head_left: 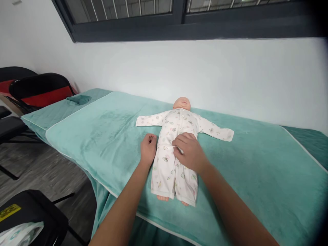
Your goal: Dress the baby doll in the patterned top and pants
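A baby doll (182, 103) lies on its back on the teal bed cover, head toward the wall and arms stretched out sideways. It wears a white printed long-sleeved shirt (176, 121) and matching white printed pants (164, 171); its toes show below the cuffs. At the doll's waist, my right hand (189, 150) is closed, thumb and fingers pinching the shirt's hem near the front middle. My left hand (148, 148) is loosely curled beside the doll's hip, knuckles up, with nothing visible in it. Part of the belly and one hip are hidden under my right hand.
The bed (102, 136) has a face hole (79, 99) at its left end. Behind it rises a white wall (230, 78) with a dark-framed window (179, 30). Black and red chairs (46, 89) stand at left; a black seat (38, 212) holds a white plastic package (22, 234).
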The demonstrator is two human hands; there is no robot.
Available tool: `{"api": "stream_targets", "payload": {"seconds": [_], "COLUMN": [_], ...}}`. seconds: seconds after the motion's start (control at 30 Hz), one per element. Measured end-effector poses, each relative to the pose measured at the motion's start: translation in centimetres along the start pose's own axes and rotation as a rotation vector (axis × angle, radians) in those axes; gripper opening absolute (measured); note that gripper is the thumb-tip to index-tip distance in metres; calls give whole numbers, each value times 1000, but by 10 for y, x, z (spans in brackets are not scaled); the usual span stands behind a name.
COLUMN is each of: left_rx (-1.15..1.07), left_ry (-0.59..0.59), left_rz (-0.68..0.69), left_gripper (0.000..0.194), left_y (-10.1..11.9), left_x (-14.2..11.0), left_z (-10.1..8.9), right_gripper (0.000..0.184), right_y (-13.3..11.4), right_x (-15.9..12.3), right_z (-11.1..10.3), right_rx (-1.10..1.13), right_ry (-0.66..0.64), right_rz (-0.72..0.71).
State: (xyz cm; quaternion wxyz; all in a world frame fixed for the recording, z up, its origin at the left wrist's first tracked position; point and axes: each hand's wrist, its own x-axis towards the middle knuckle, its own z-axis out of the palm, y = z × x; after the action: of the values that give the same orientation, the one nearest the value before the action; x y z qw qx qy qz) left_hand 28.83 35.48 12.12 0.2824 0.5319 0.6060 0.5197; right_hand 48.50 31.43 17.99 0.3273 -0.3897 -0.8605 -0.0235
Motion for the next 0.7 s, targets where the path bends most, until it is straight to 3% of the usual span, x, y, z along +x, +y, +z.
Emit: {"api": "stream_targets", "payload": {"seconds": [0.1,0.2,0.27,0.33,0.4,0.47,0.53,0.7], "left_rx": [21,45,59,69,71,48,-15,-348], "left_ry": [-12,-30,-40,-63,-107,-167,-237,-355], "left_rz": [1,14,33,55,73,72,39,-113], "left_gripper": [19,19,20,25,32,37,40,48], "left_y": [1,3,5,8,11,15,19,30], "left_x": [1,2,4,6,7,9,11,17], "left_z": [0,1,1,2,2,2,2,6], "right_gripper": [15,15,15,17,26,39,48,60], "right_y": [-2,4,15,34,53,69,76,74], "right_x": [0,-2,-7,-14,-21,-27,-28,-23], "right_z": [-3,-9,-12,-14,-12,-6,0,11], "right_rx": [71,235,298,256,143,48,64,431], "right_ry": [-20,87,247,386,351,171,63,164], "right_rz": [4,84,244,503,768,915,926,952]}}
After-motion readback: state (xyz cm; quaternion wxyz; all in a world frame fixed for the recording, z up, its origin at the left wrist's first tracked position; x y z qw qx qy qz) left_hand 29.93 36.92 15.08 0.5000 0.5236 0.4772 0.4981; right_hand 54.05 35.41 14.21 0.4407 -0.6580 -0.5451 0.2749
